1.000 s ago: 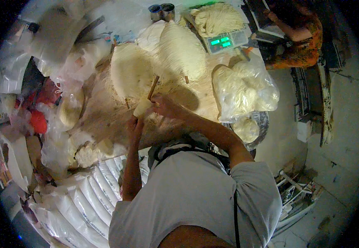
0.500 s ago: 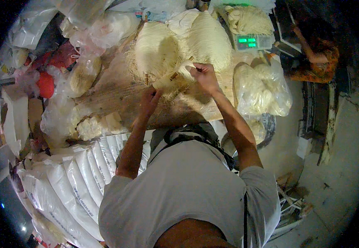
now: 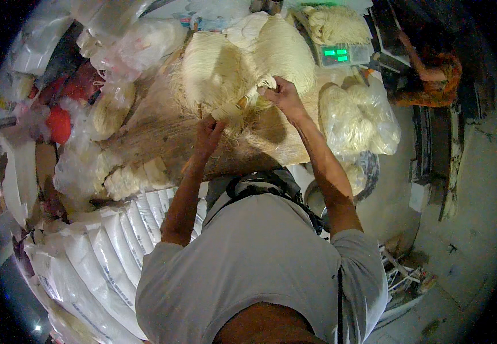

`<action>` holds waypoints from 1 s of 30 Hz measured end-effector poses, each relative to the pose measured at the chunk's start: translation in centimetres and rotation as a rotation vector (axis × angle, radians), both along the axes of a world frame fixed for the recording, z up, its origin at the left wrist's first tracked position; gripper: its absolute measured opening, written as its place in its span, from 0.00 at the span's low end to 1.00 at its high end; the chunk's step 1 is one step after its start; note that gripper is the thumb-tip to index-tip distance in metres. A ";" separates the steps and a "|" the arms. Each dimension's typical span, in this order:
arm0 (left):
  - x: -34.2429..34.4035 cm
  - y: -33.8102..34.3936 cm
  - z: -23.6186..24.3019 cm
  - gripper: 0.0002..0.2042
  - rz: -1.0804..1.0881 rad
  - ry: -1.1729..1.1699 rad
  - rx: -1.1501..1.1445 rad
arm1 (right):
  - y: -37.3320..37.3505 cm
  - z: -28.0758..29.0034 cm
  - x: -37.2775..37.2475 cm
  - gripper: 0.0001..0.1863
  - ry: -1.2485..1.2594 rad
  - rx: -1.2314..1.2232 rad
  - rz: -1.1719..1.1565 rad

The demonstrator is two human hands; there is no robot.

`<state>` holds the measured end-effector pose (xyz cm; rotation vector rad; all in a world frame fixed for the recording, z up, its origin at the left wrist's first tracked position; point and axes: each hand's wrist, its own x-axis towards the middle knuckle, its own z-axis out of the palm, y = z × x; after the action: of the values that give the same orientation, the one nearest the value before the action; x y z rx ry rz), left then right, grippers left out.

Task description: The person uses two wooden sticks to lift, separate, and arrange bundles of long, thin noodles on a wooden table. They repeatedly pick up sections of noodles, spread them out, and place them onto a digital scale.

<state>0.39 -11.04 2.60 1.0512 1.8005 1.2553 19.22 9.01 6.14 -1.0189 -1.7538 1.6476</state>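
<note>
Two large mounds of thin pale noodles, a left mound (image 3: 211, 66) and a right mound (image 3: 285, 51), lie side by side on the wooden table (image 3: 156, 114). In front of them, my left hand (image 3: 207, 135) is closed at the lower end of a flat pale noodle bundle (image 3: 226, 113). A short brown stick (image 3: 241, 102) shows beside that bundle. My right hand (image 3: 288, 100) pinches a looped clump of noodle strands (image 3: 266, 83) near the right mound. Loose noodle ends hang between my two hands. The fingertips of my left hand are partly hidden.
A digital scale (image 3: 344, 55) bearing noodles stands at the back right. Bagged noodles (image 3: 360, 117) rest at the table's right edge. Plastic bags (image 3: 139, 49) crowd the left side. Several white sacks (image 3: 82, 246) lie lower left. Another person's arm (image 3: 426, 69) shows far right.
My right hand has moved slightly upward and draws out a looped clump of strands that shows more plainly now. The left hand stays at the flat bundle. The whole view has shifted a little.
</note>
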 end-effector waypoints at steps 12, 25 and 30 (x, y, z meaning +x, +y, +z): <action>-2.0 0.8 -3.2 0.13 -0.087 0.142 -0.044 | 1.2 -4.6 0.9 0.07 0.182 -0.199 -0.138; -5.5 -1.9 -17.2 0.20 0.083 0.255 -0.155 | 3.8 1.2 4.2 0.15 -0.015 -0.019 -0.130; -5.0 -2.5 -15.5 0.20 0.574 -0.721 -0.012 | 8.1 8.9 7.9 0.15 0.003 0.140 -0.325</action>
<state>-4.61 -13.58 -12.93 0.0010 1.5439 1.6693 27.16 17.10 15.09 -1.1637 -1.5787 1.3067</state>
